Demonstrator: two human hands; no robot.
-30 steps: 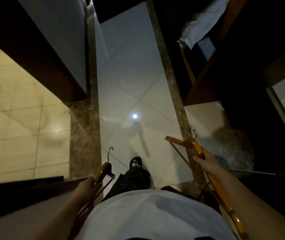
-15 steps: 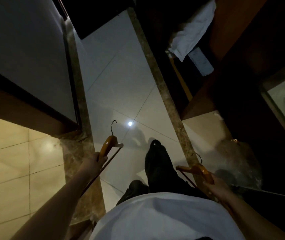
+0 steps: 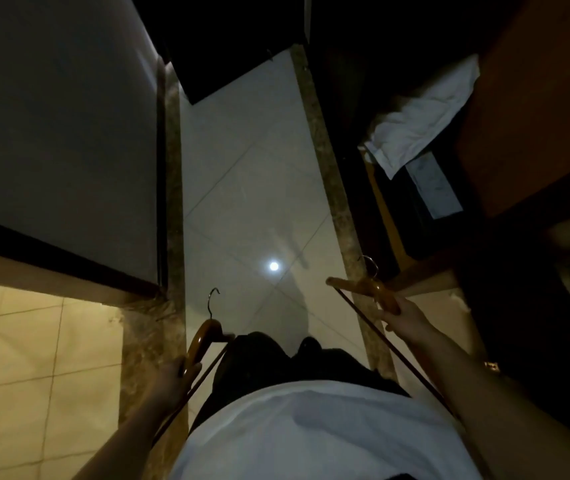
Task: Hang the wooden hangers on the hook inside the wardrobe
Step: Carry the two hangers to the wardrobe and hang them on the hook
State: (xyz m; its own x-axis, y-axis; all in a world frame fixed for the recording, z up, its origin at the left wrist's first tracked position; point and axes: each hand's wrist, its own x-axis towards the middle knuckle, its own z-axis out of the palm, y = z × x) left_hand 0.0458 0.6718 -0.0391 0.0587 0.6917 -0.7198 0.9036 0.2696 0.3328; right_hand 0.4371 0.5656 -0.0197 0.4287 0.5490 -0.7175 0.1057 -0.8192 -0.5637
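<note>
the person is walking on: since half a second ago the right hand point(image 3: 408, 318) is swinging forward and up, while the left hand point(image 3: 172, 375) is dropping back beside the hip. each is curling its fingers round a wooden hanger, the right hanger point(image 3: 377, 289) and the left hanger point(image 3: 204, 341), with the metal hooks pointing ahead. the wardrobe point(image 3: 415, 216) is opening ahead of the right hand, so the carry is probably nearing its end, with nothing hung yet. its inside is too dark to show the hook, and both hangers' rear ends are hiding behind the forearms.
</note>
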